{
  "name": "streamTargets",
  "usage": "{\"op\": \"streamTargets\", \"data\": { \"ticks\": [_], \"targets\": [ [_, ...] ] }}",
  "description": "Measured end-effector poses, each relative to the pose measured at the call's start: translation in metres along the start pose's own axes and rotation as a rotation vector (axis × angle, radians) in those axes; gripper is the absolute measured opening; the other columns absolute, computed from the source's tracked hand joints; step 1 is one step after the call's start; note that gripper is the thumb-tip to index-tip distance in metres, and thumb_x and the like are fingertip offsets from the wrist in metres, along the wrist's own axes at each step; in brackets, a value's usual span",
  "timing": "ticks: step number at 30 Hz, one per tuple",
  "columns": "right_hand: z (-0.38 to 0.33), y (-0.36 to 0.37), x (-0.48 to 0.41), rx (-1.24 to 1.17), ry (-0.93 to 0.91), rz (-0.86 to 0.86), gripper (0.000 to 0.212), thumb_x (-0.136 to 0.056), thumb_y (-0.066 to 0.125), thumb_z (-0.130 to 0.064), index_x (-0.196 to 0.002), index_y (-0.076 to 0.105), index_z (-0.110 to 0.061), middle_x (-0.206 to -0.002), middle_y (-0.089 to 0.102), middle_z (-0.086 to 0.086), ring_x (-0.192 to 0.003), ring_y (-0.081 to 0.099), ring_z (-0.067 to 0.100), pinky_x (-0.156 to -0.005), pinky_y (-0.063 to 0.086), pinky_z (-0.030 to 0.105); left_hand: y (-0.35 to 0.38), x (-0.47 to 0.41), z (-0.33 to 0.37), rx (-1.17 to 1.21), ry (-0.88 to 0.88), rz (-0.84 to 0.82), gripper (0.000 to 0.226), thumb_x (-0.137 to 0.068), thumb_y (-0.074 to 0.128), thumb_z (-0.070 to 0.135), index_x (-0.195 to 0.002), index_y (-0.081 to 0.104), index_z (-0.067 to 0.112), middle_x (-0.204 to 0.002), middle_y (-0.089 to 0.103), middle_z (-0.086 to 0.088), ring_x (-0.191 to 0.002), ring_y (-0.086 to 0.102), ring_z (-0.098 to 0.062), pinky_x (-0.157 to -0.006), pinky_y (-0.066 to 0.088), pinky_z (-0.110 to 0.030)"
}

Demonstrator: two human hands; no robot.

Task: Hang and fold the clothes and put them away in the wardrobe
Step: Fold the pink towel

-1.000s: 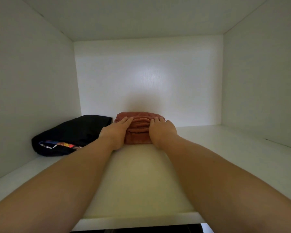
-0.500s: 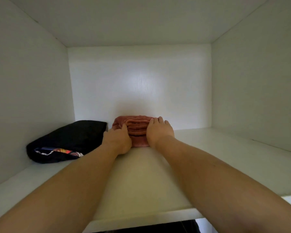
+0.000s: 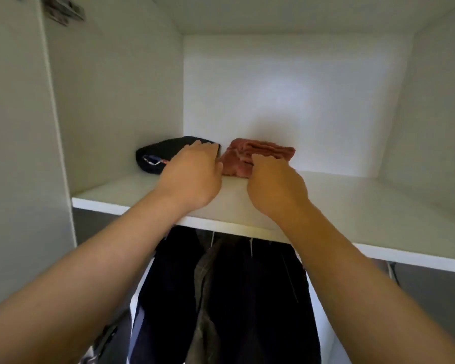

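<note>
Cloth (image 3: 260, 156), red and folded, lies on the shelf (image 3: 357, 206) close to the back wall, just beside a black garment (image 3: 158, 156) on its left. From my seat I read the left hand (image 3: 195, 177) as relaxed and holding nothing, its tips in front of the black garment's near corner. The right hand (image 3: 276, 187) is loosely curled and empty as far as I can see, with its knuckles overlapping the cloth's front edge. Whether either hand touches fabric I cannot tell. Below the shelf, dark clothes (image 3: 234, 298) hang on hangers. I judge this piece placed. The risk lies in pulling out: a curled fingertip could snag the top fold and drag the cloth open or forward. The left hand could also nudge the black garment askew.
</note>
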State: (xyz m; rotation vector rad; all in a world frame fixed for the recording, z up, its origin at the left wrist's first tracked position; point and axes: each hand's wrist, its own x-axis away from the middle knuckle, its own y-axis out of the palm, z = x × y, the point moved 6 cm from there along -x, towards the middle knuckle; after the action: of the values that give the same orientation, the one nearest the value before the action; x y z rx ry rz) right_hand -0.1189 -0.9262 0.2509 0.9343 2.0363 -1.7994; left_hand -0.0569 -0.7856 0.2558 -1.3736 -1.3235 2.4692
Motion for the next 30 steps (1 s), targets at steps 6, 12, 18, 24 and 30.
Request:
{"op": "streamTargets", "data": {
  "ticks": [6, 12, 18, 24, 30],
  "targets": [
    [-0.092, 0.005, 0.106, -0.284, -0.286, 0.125, 0.028, -0.1, 0.052, -0.029, -0.123, 0.065, -0.02, -0.11, 0.071, 0.007, -0.1, 0.064, 0.034, -0.077, 0.047, 0.038, -0.089, 0.166, -0.027, 0.051, -0.141, 0.301, 0.023, -0.098, 0.054, 0.03, -0.1, 0.074, 0.02, -0.094, 0.074, 0.006, -0.089, 0.065, -0.012, -0.083, 0.048, -0.03],
    [-0.196, 0.041, 0.221, -0.603, -0.635, -0.166, 0.02, -0.101, 0.055, -0.031, -0.094, 0.069, -0.018, -0.083, 0.072, 0.005, -0.078, 0.063, 0.039, -0.063, 0.052, 0.042, -0.136, 0.326, -0.062, -0.2, -0.596, 0.329, 0.026, -0.099, 0.053, 0.029, -0.089, 0.072, 0.015, -0.084, 0.071, 0.005, -0.079, 0.064, -0.015, -0.073, 0.052, -0.038],
    [-0.272, 0.065, 0.355, -0.7, -1.066, -0.558, 0.028, -0.099, 0.054, -0.035, -0.084, 0.066, -0.015, -0.072, 0.069, 0.005, -0.066, 0.059, 0.04, -0.058, 0.054, 0.041, -0.185, 0.52, -0.026, -0.489, -1.155, 0.354, 0.024, -0.1, 0.054, 0.034, -0.091, 0.072, 0.02, -0.081, 0.069, 0.008, -0.074, 0.06, -0.012, -0.068, 0.05, -0.036],
    [-0.322, 0.05, 0.515, -0.653, -1.518, -0.811, 0.039, -0.101, 0.04, -0.048, -0.08, 0.064, -0.026, -0.064, 0.061, -0.007, -0.058, 0.053, 0.015, -0.049, 0.039, 0.024, -0.204, 0.696, 0.069, -0.578, -1.714, 0.397, 0.031, -0.102, 0.05, 0.04, -0.09, 0.07, 0.02, -0.084, 0.07, 0.004, -0.075, 0.063, -0.017, -0.069, 0.054, -0.037],
    [-0.345, 0.026, 0.664, -0.596, -1.777, -0.962, 0.044, -0.103, 0.039, -0.046, -0.066, 0.053, -0.026, -0.061, 0.055, -0.008, -0.052, 0.051, 0.013, -0.044, 0.031, 0.026, -0.2, 0.827, 0.12, -0.54, -2.005, 0.399, 0.031, -0.103, 0.047, 0.039, -0.096, 0.071, 0.022, -0.095, 0.073, 0.004, -0.081, 0.065, -0.016, -0.074, 0.056, -0.033]
  ]
}}
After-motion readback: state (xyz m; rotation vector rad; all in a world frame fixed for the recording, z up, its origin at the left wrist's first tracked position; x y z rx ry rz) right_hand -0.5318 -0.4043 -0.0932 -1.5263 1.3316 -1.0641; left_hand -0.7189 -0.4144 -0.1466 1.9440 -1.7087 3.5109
